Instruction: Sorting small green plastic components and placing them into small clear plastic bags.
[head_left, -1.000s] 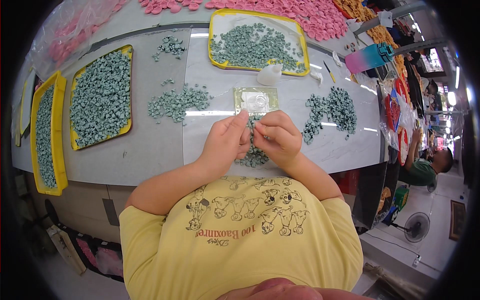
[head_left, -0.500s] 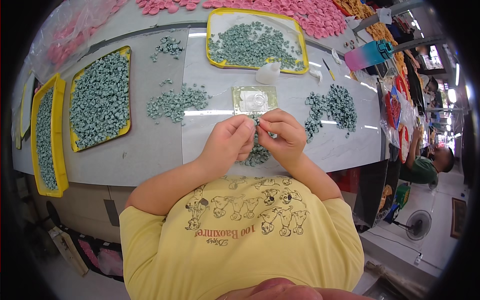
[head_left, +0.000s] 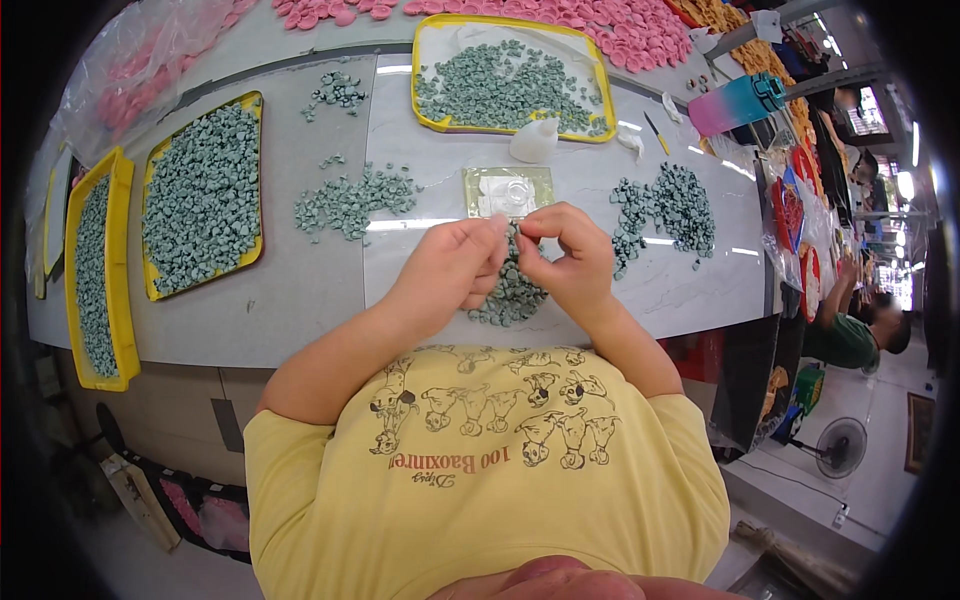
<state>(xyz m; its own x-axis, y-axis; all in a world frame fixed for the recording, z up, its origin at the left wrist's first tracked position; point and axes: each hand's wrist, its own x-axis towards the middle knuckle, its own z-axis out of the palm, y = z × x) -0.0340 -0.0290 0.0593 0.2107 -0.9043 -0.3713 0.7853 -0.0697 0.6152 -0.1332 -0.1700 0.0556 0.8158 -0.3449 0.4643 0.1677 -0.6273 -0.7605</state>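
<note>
My left hand and my right hand come together in a pinch over the table's near middle. Between the fingertips a small green piece shows, mostly covered by the fingers. Right beneath them lies a pile of green pieces, partly hidden by both hands. Just beyond is a flat olive-green square pad with a white sheet and a clear round blob on it. A white squeeze bottle stands behind the pad.
Loose green heaps lie left and right. Yellow trays of green pieces stand at the back and left, with a yellow bin beyond. A craft knife and pink-blue bottle lie back right.
My fingertips have drawn slightly apart and shifted a little away from my body. More of the green pile beneath shows between my hands.
</note>
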